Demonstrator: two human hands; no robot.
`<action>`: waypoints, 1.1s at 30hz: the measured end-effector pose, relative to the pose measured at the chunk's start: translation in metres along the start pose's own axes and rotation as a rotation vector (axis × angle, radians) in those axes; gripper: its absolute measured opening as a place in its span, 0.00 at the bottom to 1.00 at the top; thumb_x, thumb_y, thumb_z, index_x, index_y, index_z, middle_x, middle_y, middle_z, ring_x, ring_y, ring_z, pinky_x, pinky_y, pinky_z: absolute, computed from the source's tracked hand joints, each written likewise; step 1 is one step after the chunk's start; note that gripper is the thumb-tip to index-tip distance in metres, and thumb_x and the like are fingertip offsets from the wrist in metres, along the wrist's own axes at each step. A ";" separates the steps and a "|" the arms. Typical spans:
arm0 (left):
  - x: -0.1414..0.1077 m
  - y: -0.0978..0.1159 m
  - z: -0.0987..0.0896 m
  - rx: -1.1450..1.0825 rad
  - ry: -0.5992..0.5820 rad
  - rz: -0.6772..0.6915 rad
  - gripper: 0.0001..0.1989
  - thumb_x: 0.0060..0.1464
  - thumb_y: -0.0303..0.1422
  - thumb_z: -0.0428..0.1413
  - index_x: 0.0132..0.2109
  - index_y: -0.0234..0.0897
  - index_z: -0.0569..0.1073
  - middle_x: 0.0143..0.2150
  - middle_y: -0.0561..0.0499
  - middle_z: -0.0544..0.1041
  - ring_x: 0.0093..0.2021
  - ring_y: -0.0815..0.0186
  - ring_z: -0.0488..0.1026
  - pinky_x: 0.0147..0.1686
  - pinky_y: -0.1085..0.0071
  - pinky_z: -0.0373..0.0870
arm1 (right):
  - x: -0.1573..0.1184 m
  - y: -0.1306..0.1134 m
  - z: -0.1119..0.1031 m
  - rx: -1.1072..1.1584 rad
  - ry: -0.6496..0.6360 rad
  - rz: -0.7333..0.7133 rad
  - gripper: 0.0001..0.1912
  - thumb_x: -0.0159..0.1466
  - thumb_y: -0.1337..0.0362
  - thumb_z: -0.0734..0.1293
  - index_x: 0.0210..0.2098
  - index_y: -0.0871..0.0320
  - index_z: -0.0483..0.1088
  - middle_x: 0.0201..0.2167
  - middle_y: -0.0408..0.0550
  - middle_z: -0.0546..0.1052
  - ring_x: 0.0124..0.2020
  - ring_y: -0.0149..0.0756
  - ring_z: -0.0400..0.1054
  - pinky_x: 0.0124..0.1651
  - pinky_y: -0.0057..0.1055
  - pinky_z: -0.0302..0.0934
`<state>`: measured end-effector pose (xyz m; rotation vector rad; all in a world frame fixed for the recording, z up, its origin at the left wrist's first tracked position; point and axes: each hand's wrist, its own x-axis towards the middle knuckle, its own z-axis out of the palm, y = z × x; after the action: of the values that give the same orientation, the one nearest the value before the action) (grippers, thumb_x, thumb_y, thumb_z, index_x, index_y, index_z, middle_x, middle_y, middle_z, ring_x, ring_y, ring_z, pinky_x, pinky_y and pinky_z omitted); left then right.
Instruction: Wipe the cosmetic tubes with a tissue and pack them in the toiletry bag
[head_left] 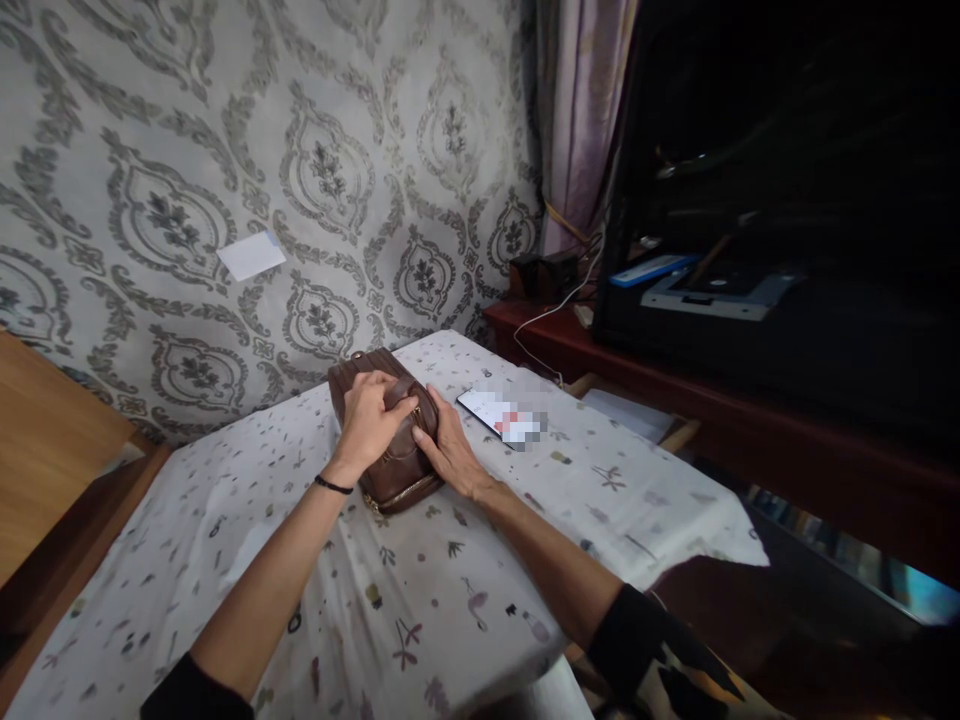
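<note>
A brown leather bag [397,480] with gold-coloured zips lies on the patterned cloth, its near end toward me. Over its top, my left hand [367,420] has its fingers bent and its thumb reaching to a small gold fitting beside the handle loop [399,390]. Whether the fingertips pinch the zip pull or the leather there is too small to tell. Along the right side, my right hand [450,450] grips the bag, thumb on the top face and fingers against the side. A dark band circles my left wrist.
A phone [499,415] with a lit screen lies right of the bag on the white printed tablecloth [480,600]. Beyond the table's right edge stand a dark red cabinet [540,320] with a white cable and a large black screen [787,180]. Patterned wallpaper rises behind.
</note>
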<state>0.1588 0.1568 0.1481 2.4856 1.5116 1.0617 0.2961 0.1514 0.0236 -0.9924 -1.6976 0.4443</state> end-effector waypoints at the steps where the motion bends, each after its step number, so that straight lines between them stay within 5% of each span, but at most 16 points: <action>1: -0.001 0.000 0.000 0.014 -0.006 0.011 0.04 0.54 0.28 0.61 0.31 0.39 0.75 0.39 0.50 0.78 0.49 0.57 0.70 0.52 0.59 0.68 | 0.000 0.000 0.000 0.001 0.003 -0.003 0.39 0.72 0.46 0.55 0.74 0.57 0.38 0.69 0.61 0.59 0.70 0.52 0.52 0.72 0.55 0.47; 9: -0.007 0.002 -0.010 0.031 -0.070 0.071 0.01 0.55 0.29 0.61 0.36 0.38 0.77 0.41 0.49 0.76 0.48 0.57 0.70 0.51 0.59 0.69 | 0.000 -0.003 -0.001 0.041 -0.003 0.021 0.41 0.71 0.44 0.54 0.73 0.62 0.41 0.69 0.63 0.57 0.71 0.51 0.50 0.73 0.52 0.45; 13: -0.011 -0.005 -0.034 -0.003 -0.040 0.082 0.14 0.52 0.24 0.60 0.46 0.38 0.77 0.45 0.48 0.74 0.50 0.58 0.71 0.51 0.62 0.69 | 0.000 -0.004 -0.002 0.047 -0.008 0.026 0.41 0.71 0.44 0.54 0.73 0.63 0.41 0.69 0.64 0.57 0.70 0.52 0.50 0.72 0.54 0.45; 18: -0.018 -0.013 -0.055 0.083 -0.053 -0.003 0.06 0.52 0.24 0.59 0.36 0.39 0.77 0.35 0.52 0.75 0.38 0.62 0.72 0.37 0.68 0.66 | 0.000 -0.002 -0.001 0.064 -0.010 0.022 0.49 0.65 0.41 0.64 0.74 0.57 0.39 0.71 0.61 0.54 0.71 0.55 0.48 0.72 0.57 0.45; 23: -0.026 -0.012 -0.053 0.096 -0.063 -0.020 0.06 0.53 0.24 0.56 0.33 0.39 0.75 0.31 0.53 0.74 0.32 0.65 0.71 0.33 0.69 0.64 | 0.000 0.000 -0.001 0.107 -0.025 0.054 0.64 0.53 0.38 0.74 0.74 0.57 0.37 0.71 0.63 0.54 0.72 0.59 0.47 0.72 0.58 0.45; 33: -0.031 -0.018 -0.048 0.085 -0.009 -0.089 0.10 0.59 0.32 0.54 0.29 0.38 0.69 0.29 0.54 0.71 0.28 0.66 0.67 0.30 0.70 0.61 | 0.001 0.002 0.002 0.071 -0.009 0.023 0.62 0.55 0.40 0.73 0.74 0.59 0.38 0.70 0.65 0.54 0.71 0.59 0.47 0.71 0.58 0.46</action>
<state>0.1087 0.1266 0.1618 2.4468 1.6812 0.9924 0.2948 0.1538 0.0219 -0.9601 -1.6686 0.5216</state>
